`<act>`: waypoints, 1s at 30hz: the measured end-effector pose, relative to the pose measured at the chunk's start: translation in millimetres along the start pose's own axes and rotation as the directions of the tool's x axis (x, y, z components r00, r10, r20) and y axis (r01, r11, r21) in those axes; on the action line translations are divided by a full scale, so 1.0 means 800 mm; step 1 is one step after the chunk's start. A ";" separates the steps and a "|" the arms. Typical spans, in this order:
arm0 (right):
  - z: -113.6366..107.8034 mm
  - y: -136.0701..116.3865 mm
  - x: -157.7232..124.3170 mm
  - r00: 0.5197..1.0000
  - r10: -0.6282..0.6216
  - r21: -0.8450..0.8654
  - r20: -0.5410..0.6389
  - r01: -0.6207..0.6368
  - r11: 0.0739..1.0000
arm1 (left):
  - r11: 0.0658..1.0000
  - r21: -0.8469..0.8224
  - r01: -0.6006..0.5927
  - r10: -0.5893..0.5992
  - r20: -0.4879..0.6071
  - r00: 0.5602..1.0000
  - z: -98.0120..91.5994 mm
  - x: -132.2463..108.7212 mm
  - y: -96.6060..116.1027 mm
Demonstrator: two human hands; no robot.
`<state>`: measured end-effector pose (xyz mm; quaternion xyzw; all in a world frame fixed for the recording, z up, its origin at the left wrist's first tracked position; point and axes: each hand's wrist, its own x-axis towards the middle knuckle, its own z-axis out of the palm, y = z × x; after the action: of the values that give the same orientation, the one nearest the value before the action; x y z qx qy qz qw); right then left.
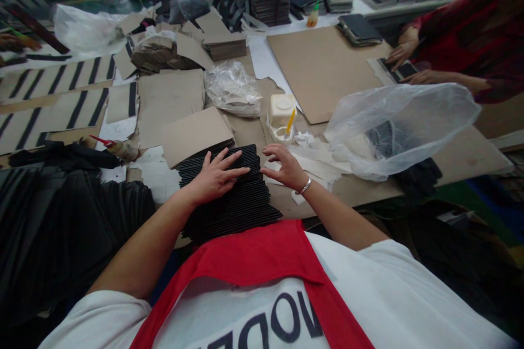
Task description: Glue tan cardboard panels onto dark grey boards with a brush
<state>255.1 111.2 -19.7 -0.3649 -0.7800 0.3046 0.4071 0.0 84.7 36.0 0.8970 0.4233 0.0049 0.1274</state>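
A tall stack of thin black panels (233, 204) stands at the table's near edge, right in front of my body. Across its top lies my left hand (219, 174), fingers spread and palm down. My right hand (284, 166) is beside the stack's right side, thumb and fingers curved apart with nothing between them. Its fingertips are close to the stack's edge; I cannot tell whether they touch. Just behind the stack lies a pile of beige cardboard sheets (196, 133). A white plastic container (282, 109) with a yellow-handled tool (291, 121) in its cup stands beyond my right hand.
Black sheets (73, 218) are heaped at the left. A clear plastic bag (401, 125) covers the right side, near paper scraps (323, 161). A crumpled bag (233, 87) and a red-tipped bottle (118, 148) lie farther back. A co-worker's hands (413, 68) handle a dark piece at upper right.
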 end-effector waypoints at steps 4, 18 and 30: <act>0.004 -0.014 -0.006 1.000 0.006 -0.175 0.008 -0.004 0.985 | 1.000 -0.017 -0.013 0.014 0.027 1.000 -0.003 0.000 -0.003; -0.007 -0.008 -0.016 0.930 0.268 0.098 0.251 -0.300 0.949 | 0.999 -0.037 -0.022 0.022 -0.003 1.000 0.000 -0.003 -0.004; -0.006 -0.009 -0.014 0.923 0.291 0.087 0.252 -0.322 0.943 | 0.999 -0.041 -0.023 0.023 -0.021 1.000 0.003 -0.002 -0.004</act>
<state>261.6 99.2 -16.4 -0.4172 -0.7350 0.4546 0.2812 -3.2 84.7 33.1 0.8989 0.4140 0.0244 0.1412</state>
